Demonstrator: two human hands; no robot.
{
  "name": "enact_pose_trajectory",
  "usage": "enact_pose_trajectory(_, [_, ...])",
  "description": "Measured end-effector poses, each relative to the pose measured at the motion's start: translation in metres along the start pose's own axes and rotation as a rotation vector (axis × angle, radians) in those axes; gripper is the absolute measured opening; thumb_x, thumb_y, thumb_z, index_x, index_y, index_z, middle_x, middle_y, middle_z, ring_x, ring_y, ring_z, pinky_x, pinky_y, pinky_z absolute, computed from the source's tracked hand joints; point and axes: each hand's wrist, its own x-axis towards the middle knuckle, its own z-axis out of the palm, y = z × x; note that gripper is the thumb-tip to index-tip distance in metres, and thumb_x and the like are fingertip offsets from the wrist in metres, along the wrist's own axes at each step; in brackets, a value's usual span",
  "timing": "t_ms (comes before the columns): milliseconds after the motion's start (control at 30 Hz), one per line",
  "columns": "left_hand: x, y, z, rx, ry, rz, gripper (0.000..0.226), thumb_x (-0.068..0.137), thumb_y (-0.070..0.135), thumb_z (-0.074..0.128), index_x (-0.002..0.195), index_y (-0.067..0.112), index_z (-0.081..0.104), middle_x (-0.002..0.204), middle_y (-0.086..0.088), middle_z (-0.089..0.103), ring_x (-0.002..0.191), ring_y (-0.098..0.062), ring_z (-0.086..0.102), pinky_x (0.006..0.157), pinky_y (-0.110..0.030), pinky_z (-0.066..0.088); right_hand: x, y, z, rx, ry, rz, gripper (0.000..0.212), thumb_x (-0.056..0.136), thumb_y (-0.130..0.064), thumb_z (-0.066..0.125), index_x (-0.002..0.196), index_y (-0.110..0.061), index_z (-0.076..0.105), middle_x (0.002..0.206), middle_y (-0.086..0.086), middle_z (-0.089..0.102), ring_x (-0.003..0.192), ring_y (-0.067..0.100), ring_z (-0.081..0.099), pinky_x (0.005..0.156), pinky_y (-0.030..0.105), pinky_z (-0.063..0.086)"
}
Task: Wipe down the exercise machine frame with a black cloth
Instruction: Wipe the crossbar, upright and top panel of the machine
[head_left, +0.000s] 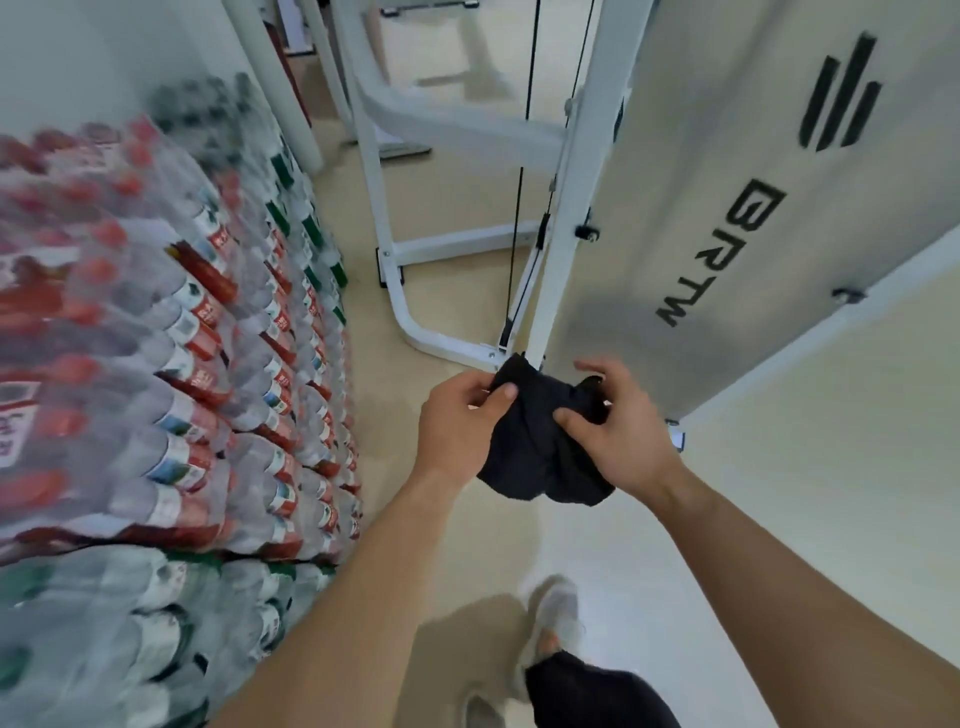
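The person holds a bunched black fabric cloth (540, 436) in the air with both hands, the left hand (460, 423) pinching its upper left edge between thumb and fingers and the right hand (618, 423) gripping its right side. The cloth hangs just in front of the white metal exercise machine frame (566, 218), beside the grey side panel (727, 218) lettered in black. Shrink-wrapped packs of plastic water bottles (171, 338) are stacked at the left on the beige floor (805, 493).

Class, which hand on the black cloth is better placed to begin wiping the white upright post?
Probably the left. The left hand pinches the black cloth at the corner nearest the white upright post; the right hand grips it over by the grey panel.
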Motion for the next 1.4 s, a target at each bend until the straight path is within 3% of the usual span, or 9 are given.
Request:
enact_pose_trajectory(100, [-0.019,0.062,0.005,0.006,-0.018,0.054,0.007,0.092,0.030,0.070,0.089,0.024,0.072,0.084,0.011,0.073,0.084,-0.004,0.067,0.079,-0.028,0.054,-0.008,-0.035,-0.060,-0.060,0.006,-0.022,0.053,0.085,-0.029,0.074,0.134,-0.031,0.052,0.105,-0.019,0.059,0.098,0.006,0.060,0.086,0.022,0.043])
enact_pose_trajectory(200, [-0.032,0.122,0.016,-0.010,-0.028,0.095,0.015,0.092,0.028,0.070,0.093,0.013,0.072,0.089,0.000,0.074,0.089,-0.019,0.070,0.087,-0.046,0.056,-0.010,-0.064,-0.119,-0.119,-0.037,-0.083,0.023,0.086,-0.029,0.071,0.105,-0.040,0.065,0.095,-0.021,0.066,0.089,-0.002,0.062,0.081,0.023,0.048])
enact_pose_trajectory(300, [-0.040,0.174,0.034,-0.013,-0.043,0.127,0.016,0.092,0.025,0.070,0.094,0.010,0.072,0.090,-0.006,0.075,0.090,-0.026,0.070,0.088,-0.052,0.054,-0.012,-0.085,-0.172,-0.175,-0.006,-0.158,0.023,0.086,-0.027,0.072,0.088,-0.046,0.059,0.084,-0.022,0.066,0.080,-0.010,0.060,0.068,0.012,0.042])
enact_pose_trajectory(467, [-0.046,0.251,0.075,-0.042,-0.081,0.139,0.017,0.090,0.022,0.073,0.104,0.012,0.073,0.098,-0.008,0.075,0.096,-0.025,0.071,0.090,-0.050,0.057,-0.006,-0.100,-0.260,-0.180,0.038,-0.267,0.017,0.086,-0.022,0.072,0.092,-0.036,0.063,0.086,-0.017,0.066,0.082,-0.011,0.059,0.064,0.002,0.038])
enact_pose_trajectory(667, [-0.055,0.336,0.135,-0.097,-0.011,0.233,0.002,0.091,0.020,0.072,0.089,0.020,0.072,0.076,0.002,0.075,0.072,-0.010,0.072,0.061,-0.027,0.053,0.005,-0.114,-0.366,-0.151,0.084,-0.396,0.013,0.085,-0.020,0.072,0.094,-0.027,0.068,0.079,-0.025,0.066,0.081,-0.012,0.059,0.067,0.000,0.039])
enact_pose_trajectory(900, [-0.057,0.420,0.185,-0.043,0.106,0.327,0.003,0.091,0.026,0.071,0.089,0.024,0.072,0.084,-0.002,0.076,0.085,-0.019,0.073,0.083,-0.046,0.060,0.029,-0.139,-0.460,-0.224,0.101,-0.544,0.013,0.086,-0.021,0.073,0.096,-0.026,0.068,0.086,-0.018,0.066,0.079,-0.002,0.059,0.067,0.001,0.038])
enact_pose_trajectory(1067, [-0.040,0.479,0.198,-0.064,0.170,0.428,0.004,0.091,0.024,0.071,0.089,0.021,0.072,0.079,-0.002,0.074,0.072,-0.013,0.070,0.069,-0.036,0.055,0.054,-0.169,-0.508,-0.218,0.169,-0.655,0.014,0.087,-0.021,0.072,0.100,-0.024,0.069,0.092,-0.013,0.067,0.086,0.008,0.060,0.079,0.015,0.045])
enact_pose_trajectory(1200, [-0.022,0.538,0.196,-0.034,0.199,0.548,0.008,0.093,0.027,0.070,0.094,0.020,0.073,0.087,-0.003,0.076,0.085,-0.017,0.073,0.078,-0.038,0.059,0.072,-0.205,-0.545,-0.255,0.285,-0.791,0.014,0.088,-0.026,0.068,0.102,-0.028,0.068,0.098,-0.012,0.067,0.093,0.010,0.059,0.085,0.030,0.049])
enact_pose_trajectory(1400, [-0.020,0.614,0.204,-0.023,0.233,0.704,0.008,0.095,0.024,0.067,0.098,0.018,0.072,0.089,0.002,0.076,0.085,-0.011,0.073,0.072,-0.030,0.062,0.086,-0.248,-0.601,-0.318,0.476,-0.904,0.024,0.091,-0.033,0.065,0.115,-0.032,0.062,0.107,-0.013,0.061,0.098,0.006,0.057,0.087,0.022,0.045])
